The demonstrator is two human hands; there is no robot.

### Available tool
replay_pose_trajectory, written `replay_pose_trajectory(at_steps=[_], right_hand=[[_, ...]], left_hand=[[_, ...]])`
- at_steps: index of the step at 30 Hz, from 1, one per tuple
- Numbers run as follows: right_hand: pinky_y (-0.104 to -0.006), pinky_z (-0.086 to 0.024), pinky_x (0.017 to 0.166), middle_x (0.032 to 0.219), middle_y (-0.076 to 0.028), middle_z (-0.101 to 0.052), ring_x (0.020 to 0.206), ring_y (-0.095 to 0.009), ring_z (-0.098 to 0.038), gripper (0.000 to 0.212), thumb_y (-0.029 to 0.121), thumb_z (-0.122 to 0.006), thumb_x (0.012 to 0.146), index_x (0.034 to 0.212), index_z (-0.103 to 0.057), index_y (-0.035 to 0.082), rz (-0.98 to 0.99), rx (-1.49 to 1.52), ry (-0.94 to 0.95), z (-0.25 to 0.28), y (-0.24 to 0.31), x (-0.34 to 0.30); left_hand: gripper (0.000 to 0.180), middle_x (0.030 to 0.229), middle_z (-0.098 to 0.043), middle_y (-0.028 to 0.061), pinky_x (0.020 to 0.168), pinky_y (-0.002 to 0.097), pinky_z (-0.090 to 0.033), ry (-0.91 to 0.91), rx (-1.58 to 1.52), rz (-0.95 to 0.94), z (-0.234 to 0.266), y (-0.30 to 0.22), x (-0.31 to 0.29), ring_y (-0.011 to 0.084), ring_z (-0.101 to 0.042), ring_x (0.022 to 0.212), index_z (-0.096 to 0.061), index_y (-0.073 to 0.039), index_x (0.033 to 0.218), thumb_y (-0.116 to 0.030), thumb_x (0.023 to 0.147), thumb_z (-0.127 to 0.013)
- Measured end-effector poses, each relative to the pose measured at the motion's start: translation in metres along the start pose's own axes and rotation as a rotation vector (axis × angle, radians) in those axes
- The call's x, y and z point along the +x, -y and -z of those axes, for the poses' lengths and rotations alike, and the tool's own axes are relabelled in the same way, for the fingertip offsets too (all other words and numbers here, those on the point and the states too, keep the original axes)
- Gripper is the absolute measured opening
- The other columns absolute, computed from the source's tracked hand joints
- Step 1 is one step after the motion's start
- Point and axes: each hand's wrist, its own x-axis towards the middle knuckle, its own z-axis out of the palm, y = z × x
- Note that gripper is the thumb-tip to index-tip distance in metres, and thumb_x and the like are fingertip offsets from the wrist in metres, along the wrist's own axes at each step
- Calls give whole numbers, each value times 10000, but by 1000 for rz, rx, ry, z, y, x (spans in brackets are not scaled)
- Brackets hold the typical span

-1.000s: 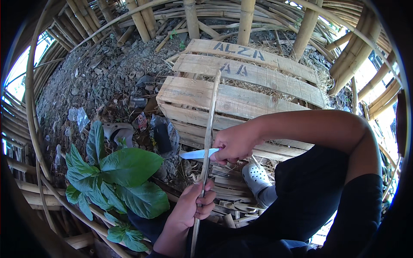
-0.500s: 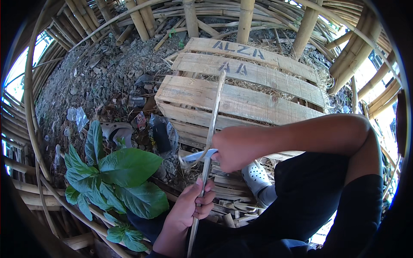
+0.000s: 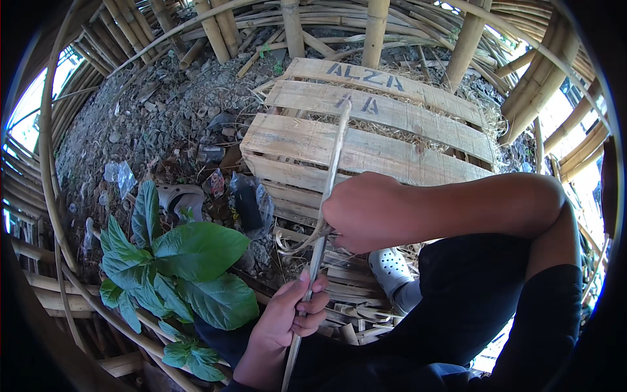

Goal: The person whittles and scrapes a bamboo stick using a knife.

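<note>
My left hand (image 3: pixel 287 317) is closed around the lower part of a long, thin bamboo strip (image 3: pixel 336 150), which slants up and away over a wooden crate (image 3: pixel 294 137). Just above it, my right hand (image 3: pixel 362 212) is a fist against the same strip, gripping a knife whose blade is almost wholly hidden now; the half-second-old picture shows the pale blade across the strip. A thin curled shaving (image 3: pixel 297 247) hangs off the strip's left side, beside the right fist.
A leafy green plant (image 3: pixel 196 251) grows at the left, near my left forearm. Bamboo poles (image 3: pixel 375 32) fence the far side. Beyond the plant, a grey clog (image 3: pixel 179 199) and plastic litter (image 3: pixel 251 206) lie on stony soil. My foot in a light clog (image 3: pixel 390 268) rests below my right hand.
The knife blade, which stuck out left across the strip, has gone from sight behind my right hand. The shaving shows more plainly. My left hand keeps its hold, and the view has shifted slightly.
</note>
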Motion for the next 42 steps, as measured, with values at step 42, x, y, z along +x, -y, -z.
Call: replay_pose_trajectory(at_steps=[42], right_hand=[[-437,-459,700,777,-172,-586,784,-342,-606,252,225,-545,929,879,-522,-21,-16,253,64,17,-33,-34]], left_hand=[[273,635,-318,-46,332,190,-162,239,-439,3,18,-9,3,33,-226,432,-403,-141,908,-380,1020,-336]])
